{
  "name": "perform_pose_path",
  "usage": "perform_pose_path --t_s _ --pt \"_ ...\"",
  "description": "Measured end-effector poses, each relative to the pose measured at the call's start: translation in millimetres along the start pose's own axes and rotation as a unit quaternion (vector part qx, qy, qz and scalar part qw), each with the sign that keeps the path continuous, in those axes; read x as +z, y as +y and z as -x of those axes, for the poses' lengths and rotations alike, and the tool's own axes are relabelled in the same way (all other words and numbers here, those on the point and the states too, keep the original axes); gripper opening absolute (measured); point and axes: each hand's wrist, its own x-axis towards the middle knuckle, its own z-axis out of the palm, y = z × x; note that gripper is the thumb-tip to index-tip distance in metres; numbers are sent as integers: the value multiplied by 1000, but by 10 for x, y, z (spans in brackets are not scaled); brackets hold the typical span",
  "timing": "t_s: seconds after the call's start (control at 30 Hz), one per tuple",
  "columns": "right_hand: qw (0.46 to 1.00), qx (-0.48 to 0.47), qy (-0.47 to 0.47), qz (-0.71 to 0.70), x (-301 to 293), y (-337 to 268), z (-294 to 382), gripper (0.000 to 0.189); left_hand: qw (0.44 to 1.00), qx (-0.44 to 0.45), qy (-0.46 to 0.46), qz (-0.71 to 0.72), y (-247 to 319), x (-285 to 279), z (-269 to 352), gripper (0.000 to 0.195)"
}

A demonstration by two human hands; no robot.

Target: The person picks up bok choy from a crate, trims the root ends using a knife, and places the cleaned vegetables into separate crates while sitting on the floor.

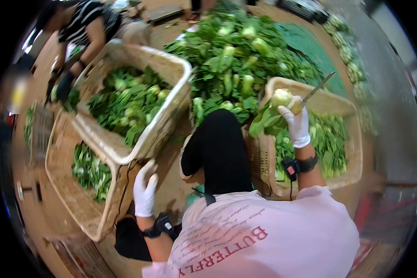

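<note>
My right hand, in a white glove, holds a knife with its blade pointing up and to the right. A head of bok choy, its pale base up and leaves hanging left, is held in the same hand. Below this hand stands a plastic crate with rows of leafy greens. My left hand, also gloved in white, has nothing in it and its fingers are apart. It is beside the corner of a crate that holds a few greens.
A large pile of bok choy lies ahead on a green sheet. Another crate of greens rests on the left crate's rim. At the upper left a co-worker in dark gloves bends over greens. Bundled vegetables line the right side.
</note>
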Motion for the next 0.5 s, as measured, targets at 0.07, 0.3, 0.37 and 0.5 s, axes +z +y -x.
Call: perform_pose_path --t_s 0.07,0.3,0.37,0.5 --pt "982 -20 -54 -179 731 -502 28 34 995 58 -76 -36 309 49 -123 54" --pt "861 49 -414 -291 2776 -1411 520 34 976 147 43 157 515 -396 -175 64" --pt "837 -17 -452 -308 3187 -1609 402 32 966 130 97 203 474 -805 -103 57" --pt "852 -20 -460 -249 3704 -2017 205 23 952 152 243 109 256 -1543 107 52"
